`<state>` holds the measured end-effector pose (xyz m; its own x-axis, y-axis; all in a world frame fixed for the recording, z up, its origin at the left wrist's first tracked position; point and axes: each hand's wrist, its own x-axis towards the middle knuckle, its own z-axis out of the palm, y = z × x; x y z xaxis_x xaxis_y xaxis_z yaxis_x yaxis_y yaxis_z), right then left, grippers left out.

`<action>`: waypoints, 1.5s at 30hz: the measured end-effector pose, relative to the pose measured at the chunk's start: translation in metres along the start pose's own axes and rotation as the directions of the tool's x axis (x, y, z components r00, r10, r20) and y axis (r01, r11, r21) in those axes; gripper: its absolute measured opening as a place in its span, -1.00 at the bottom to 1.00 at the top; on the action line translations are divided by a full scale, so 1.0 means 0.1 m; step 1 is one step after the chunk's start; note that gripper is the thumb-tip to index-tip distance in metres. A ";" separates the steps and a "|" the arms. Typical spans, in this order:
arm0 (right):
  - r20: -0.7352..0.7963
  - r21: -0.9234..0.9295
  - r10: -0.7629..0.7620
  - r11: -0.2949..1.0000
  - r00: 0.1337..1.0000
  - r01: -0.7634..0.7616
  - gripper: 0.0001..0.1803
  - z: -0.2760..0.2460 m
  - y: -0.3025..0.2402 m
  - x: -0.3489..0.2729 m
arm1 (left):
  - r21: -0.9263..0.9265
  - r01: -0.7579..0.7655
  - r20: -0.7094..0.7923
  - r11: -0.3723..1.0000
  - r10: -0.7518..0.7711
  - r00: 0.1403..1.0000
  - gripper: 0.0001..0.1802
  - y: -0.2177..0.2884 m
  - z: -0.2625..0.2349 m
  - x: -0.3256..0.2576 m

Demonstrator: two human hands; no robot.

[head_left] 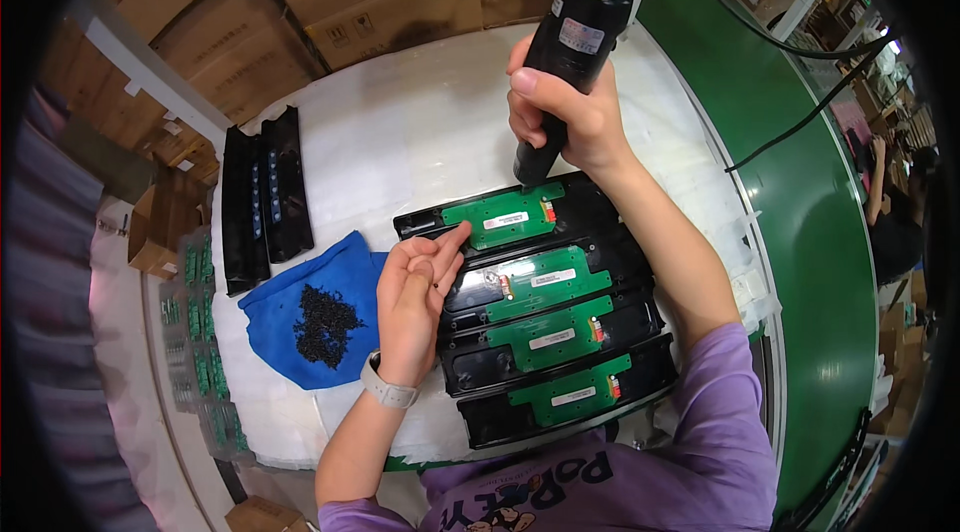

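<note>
My right hand [575, 112] grips a black electric screwdriver [570, 47], held tilted with its tip down at the upper edge of a green circuit board [520, 219]. That board lies in the farthest of several black plastic housings [415, 224]. My left hand [412, 282] is at the left end of the same board, a fingertip touching or just over its edge. Its other fingers are curled with the thumb against them; what they hold, if anything, is too small to make out. Nearer to me, more housings [480, 369] carry green boards with white labels.
Left of my left hand, a blue cloth [275, 322] bears a heap of small black screws [325, 327]. Two black housings [245, 212] stand at the far left. Cardboard boxes [390, 17] line the back; a green surface [700, 82] runs along the right. Another person [885, 222] is far right.
</note>
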<state>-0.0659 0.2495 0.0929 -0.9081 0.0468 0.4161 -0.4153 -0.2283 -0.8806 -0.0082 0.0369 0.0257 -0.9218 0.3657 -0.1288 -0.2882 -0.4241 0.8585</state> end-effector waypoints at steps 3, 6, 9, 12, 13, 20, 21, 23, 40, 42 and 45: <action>0.000 -0.012 0.006 1.000 1.000 -0.006 -0.76 -0.01 0.03 0.02 | -0.002 0.049 0.016 0.999 -0.049 0.999 -0.86 -0.01 -0.01 0.01; -0.007 -0.016 0.007 1.000 1.000 -0.007 -0.76 0.00 0.05 0.02 | 0.028 0.081 -0.015 0.996 -0.080 0.997 -0.86 0.00 0.01 0.01; -0.001 -0.029 0.001 1.000 1.000 -0.001 -0.76 0.00 0.09 0.03 | 0.094 0.129 0.042 0.987 -0.133 0.990 -0.83 0.06 -0.05 0.01; 0.043 -0.045 0.017 0.999 0.999 -0.015 -0.77 -0.01 0.12 0.06 | 0.086 0.194 0.159 0.977 -0.206 0.966 -0.82 0.10 -0.11 0.00; 0.071 -0.043 0.040 0.998 0.997 -0.037 -0.78 0.00 0.13 0.07 | 0.017 0.193 0.155 0.981 -0.193 0.969 -0.83 0.09 -0.10 -0.01; 0.069 -0.022 0.064 0.998 0.996 -0.062 -0.77 0.03 0.11 0.06 | 0.044 0.103 0.075 0.994 -0.106 0.991 -0.89 0.05 0.00 0.00; 0.077 -0.068 0.056 0.996 0.995 -0.051 -0.78 0.05 0.11 0.03 | 0.103 0.072 0.118 0.992 -0.084 0.990 -0.87 0.01 -0.05 0.01; 0.117 -0.139 0.028 0.990 0.993 -0.011 -0.79 0.05 0.12 0.00 | 0.138 0.099 0.099 0.985 -0.113 0.989 -0.85 -0.01 -0.03 0.01; 0.152 0.540 -0.180 0.839 0.972 0.071 -0.63 0.29 -0.24 -0.35 | 0.262 -0.015 0.096 0.965 -0.010 0.995 -0.88 0.02 -0.02 -0.05; 0.155 0.533 -0.157 0.845 0.975 0.051 -0.64 0.30 -0.25 -0.37 | 0.265 -0.004 0.096 0.964 -0.023 0.995 -0.89 0.03 -0.01 -0.05; 0.136 0.480 -0.100 0.877 0.986 0.023 -0.65 0.32 -0.29 -0.39 | 0.290 0.008 0.061 0.957 -0.027 0.998 -0.96 0.03 0.02 -0.06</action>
<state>-0.0163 0.2229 0.1093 -0.8461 -0.0633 0.5292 -0.3593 -0.6657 -0.6541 -0.0029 0.0355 0.0300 -0.8960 0.4270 -0.1217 -0.2085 -0.1628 0.9644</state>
